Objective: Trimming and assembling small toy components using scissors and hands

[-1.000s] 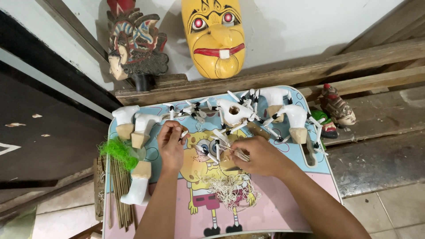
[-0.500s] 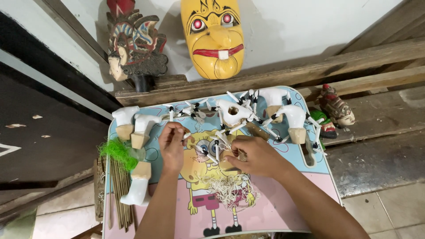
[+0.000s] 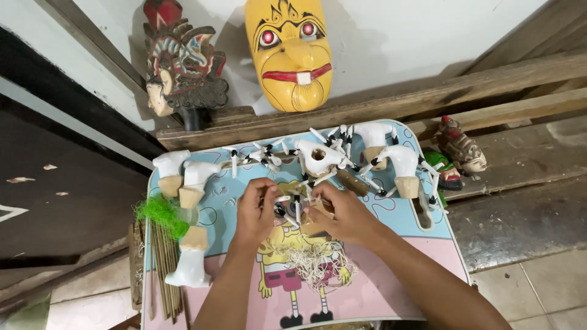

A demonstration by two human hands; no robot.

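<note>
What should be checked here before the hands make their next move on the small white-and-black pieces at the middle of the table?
1. Both hands on the work: ok. The left hand and right hand meet over the white-and-black stick pieces.
2. Grip on the pieces: cannot tell; the fingers hide the contact.
3. Spare parts within reach: ok. The white body with a hole and more white shapes lie just beyond the hands.
4. Pale string tangle: ok, it lies on the table nearer the person, apart from the fingers.
5. Table edge: not ok. The white piece on a wooden base and green tuft sit at the left rim of the table.
</note>
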